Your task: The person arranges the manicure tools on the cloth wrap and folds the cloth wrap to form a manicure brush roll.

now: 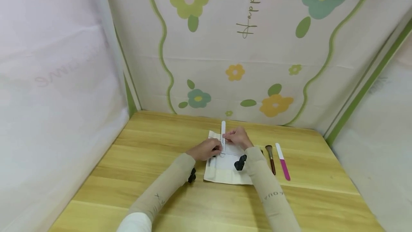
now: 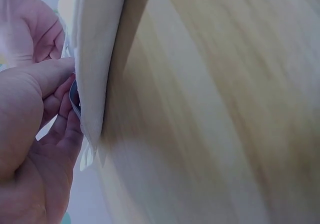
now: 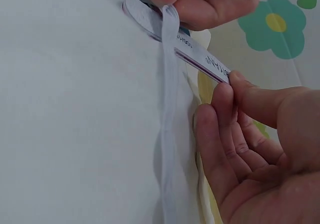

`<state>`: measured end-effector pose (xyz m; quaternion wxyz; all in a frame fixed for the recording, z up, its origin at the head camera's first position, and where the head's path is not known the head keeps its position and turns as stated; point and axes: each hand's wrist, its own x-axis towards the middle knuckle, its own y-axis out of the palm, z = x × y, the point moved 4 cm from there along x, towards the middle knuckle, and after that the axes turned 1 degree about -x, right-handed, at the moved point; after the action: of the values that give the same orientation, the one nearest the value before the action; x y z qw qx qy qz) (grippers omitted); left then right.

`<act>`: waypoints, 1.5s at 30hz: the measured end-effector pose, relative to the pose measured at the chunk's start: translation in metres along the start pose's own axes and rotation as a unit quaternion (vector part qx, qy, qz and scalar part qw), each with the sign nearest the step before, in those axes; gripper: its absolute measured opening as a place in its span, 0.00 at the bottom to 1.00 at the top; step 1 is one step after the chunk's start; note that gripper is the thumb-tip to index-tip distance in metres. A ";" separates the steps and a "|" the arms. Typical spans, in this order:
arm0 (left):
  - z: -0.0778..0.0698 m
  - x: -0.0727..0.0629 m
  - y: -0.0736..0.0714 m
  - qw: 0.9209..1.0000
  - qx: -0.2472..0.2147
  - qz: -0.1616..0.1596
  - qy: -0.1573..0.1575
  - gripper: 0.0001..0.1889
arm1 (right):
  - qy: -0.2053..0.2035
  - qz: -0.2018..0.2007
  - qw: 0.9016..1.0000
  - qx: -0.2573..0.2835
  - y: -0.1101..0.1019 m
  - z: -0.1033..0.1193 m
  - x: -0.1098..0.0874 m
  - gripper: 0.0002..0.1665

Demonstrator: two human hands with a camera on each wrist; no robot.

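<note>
I log, from the head view: one brush (image 1: 271, 158), dark bristles, brown handle; just beside it, one white-and-magenta file (image 1: 283, 162); one wood-grain table (image 1: 161, 142) beneath both; one upright fabric backdrop (image 1: 212, 46), flowers in green, teal and orange, script "Happy"; pale side sheets (image 1: 58, 81), left and right.

Behind the far edge of the wood-grained table (image 1: 106, 189) hangs a white floral backdrop (image 1: 212, 46) — sideways lettering, "Happy" — and a left wall (image 1: 58, 99) and right wall (image 1: 379, 146) of pale cloth flank the table's side edges.
</note>
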<state>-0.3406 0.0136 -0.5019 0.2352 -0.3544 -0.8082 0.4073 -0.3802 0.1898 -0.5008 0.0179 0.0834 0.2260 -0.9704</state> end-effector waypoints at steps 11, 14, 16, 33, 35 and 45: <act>0.008 -0.005 -0.001 1.000 -0.001 -0.011 0.002 0.04 | 0.006 0.030 1.000 0.000 0.016 -0.007 -0.011 0.09; 0.011 -0.006 -0.001 1.000 -0.002 -0.013 -0.001 0.04 | 0.015 0.039 0.999 0.000 0.017 -0.008 -0.012 0.09; 0.013 -0.007 -0.001 1.000 0.002 -0.014 -0.003 0.04 | 0.022 0.047 0.999 -0.001 0.018 -0.009 -0.013 0.08; 0.009 -0.006 0.003 1.000 0.011 -0.006 -0.011 0.04 | 0.003 0.002 0.990 -0.144 0.000 0.003 0.012 0.19; 0.008 -0.005 0.004 1.000 0.014 -0.004 -0.011 0.04 | 0.014 0.010 0.990 -0.143 -0.001 0.003 0.017 0.23; 0.003 -0.001 0.003 1.000 0.008 -0.010 -0.017 0.04 | 0.020 0.023 0.997 -0.076 -0.002 0.008 0.021 0.09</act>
<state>-0.3405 0.0123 -0.5064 0.2288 -0.3371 -0.8123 0.4173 -0.4021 0.1879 -0.4961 0.0423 0.1068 0.2971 -0.9479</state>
